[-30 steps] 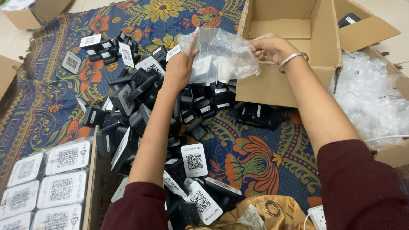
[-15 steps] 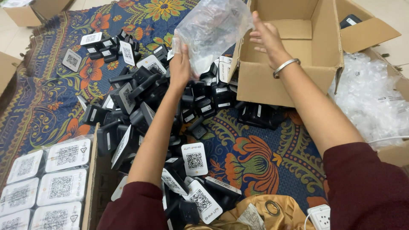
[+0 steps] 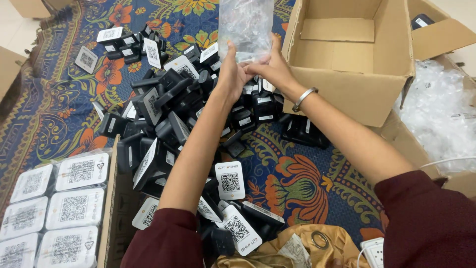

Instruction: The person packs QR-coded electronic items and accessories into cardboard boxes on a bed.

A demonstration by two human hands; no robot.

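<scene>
My left hand [image 3: 231, 74] and my right hand [image 3: 272, 68] are raised side by side over a heap of small black boxes [image 3: 173, 104]. Both pinch the lower edge of a clear crinkled plastic bag [image 3: 246, 26], which stands upright above them. A metal bangle [image 3: 303, 99] circles my right wrist. Several boxes in the heap show white square-patterned labels [image 3: 230, 180]. Right beside my right hand stands an open cardboard box [image 3: 357, 94] with nothing visible inside.
A cardboard tray [image 3: 110, 208] at lower left holds white packets [image 3: 74, 208]. A pile of clear plastic wrappers [image 3: 441, 114] lies at right. A floral rug [image 3: 54, 99] covers the floor. Gold fabric [image 3: 277, 250] and a white power strip [image 3: 373, 251] sit near me.
The bag has gone from spread sideways between my hands to held upright. My right hand came back from the cardboard box rim and now meets my left hand at the bag's bottom.
</scene>
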